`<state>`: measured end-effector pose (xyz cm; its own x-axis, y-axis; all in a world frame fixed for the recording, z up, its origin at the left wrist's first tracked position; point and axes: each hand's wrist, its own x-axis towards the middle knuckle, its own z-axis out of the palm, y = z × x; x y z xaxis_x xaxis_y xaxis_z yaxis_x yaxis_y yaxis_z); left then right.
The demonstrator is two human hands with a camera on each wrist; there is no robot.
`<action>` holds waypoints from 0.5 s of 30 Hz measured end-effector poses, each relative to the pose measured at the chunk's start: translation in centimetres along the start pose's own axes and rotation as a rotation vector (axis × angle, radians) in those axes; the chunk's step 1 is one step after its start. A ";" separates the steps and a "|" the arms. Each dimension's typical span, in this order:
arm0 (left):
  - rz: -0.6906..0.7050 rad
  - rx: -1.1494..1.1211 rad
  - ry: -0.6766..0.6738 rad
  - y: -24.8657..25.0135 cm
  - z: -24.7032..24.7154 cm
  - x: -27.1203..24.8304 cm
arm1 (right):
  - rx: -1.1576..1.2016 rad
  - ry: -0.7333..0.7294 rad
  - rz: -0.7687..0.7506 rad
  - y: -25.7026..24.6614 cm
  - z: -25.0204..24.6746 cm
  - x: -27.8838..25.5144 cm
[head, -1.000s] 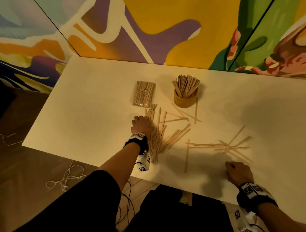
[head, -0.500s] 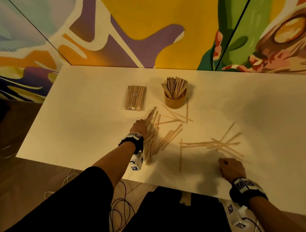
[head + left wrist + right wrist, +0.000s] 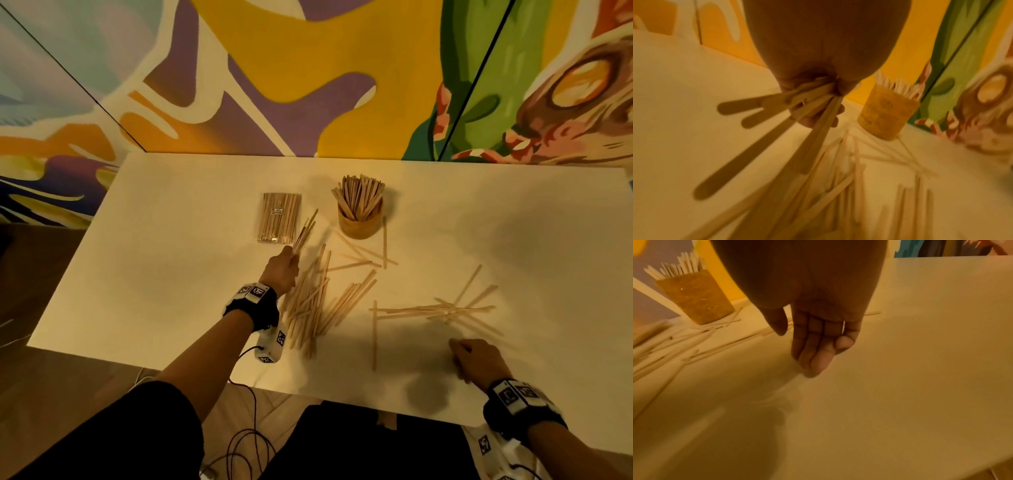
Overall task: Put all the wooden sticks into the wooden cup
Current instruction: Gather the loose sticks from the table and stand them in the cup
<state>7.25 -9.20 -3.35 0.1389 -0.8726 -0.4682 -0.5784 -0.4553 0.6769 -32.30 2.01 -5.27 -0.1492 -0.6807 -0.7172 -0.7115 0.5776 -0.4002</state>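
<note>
A round wooden cup (image 3: pixel 359 221) (image 3: pixel 888 113) (image 3: pixel 694 300) stands at the back of the white table (image 3: pixel 171 274), packed with upright sticks. My left hand (image 3: pixel 281 270) (image 3: pixel 818 104) grips a bundle of wooden sticks (image 3: pixel 305 231) (image 3: pixel 760 123), lifted off the table to the lower left of the cup. A heap of loose sticks (image 3: pixel 315 305) (image 3: pixel 849 186) lies right of that hand. More scattered sticks (image 3: pixel 445 310) lie ahead of my right hand (image 3: pixel 478 361) (image 3: pixel 813 344), which rests near the front edge, fingers straight, holding nothing.
A sealed clear packet of sticks (image 3: pixel 279 217) lies left of the cup. Two or three single sticks (image 3: pixel 363 251) lie just in front of the cup. A painted wall (image 3: pixel 308 75) runs behind the table. Cables (image 3: pixel 246 445) trail on the floor below the front edge.
My left hand has closed on a bundle from the heap and lifted it up and away toward the cup. The right hand has stayed near the front edge.
</note>
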 end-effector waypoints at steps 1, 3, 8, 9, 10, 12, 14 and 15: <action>-0.036 -0.173 -0.015 0.4 -0.1 -0.5 | 0.027 -0.016 -0.007 -0.3 -0.2 -0.2; -0.107 -0.453 -0.034 1.1 -0.1 -1.7 | 0.064 -0.042 -0.039 -1.4 -0.2 -0.5; -0.196 -0.978 -0.146 3.0 1.3 -4.1 | 0.122 -0.136 -0.165 -5.2 0.5 -0.9; -0.200 -1.053 -0.164 3.4 1.6 -4.4 | 0.146 -0.162 -0.187 -6.0 0.8 -1.0; -0.205 -1.117 -0.176 4.0 2.0 -4.6 | 0.170 -0.197 -0.201 -6.8 1.0 -1.2; -0.220 -1.225 -0.187 5.0 2.8 -4.9 | 0.217 -0.275 -0.228 -8.6 1.7 -1.7; -0.225 -1.290 -0.194 6.0 3.6 -5.0 | 0.256 -0.344 -0.244 -10.2 2.2 -2.2; -0.230 -1.318 -0.201 6.5 4.0 -5.0 | 0.281 -0.375 -0.242 -10.9 2.4 -2.4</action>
<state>-0.40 -7.06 1.10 -0.0571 -0.7651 -0.6414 0.6528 -0.5147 0.5558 -22.53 -1.54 -0.52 0.2895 -0.6309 -0.7198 -0.4757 0.5577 -0.6802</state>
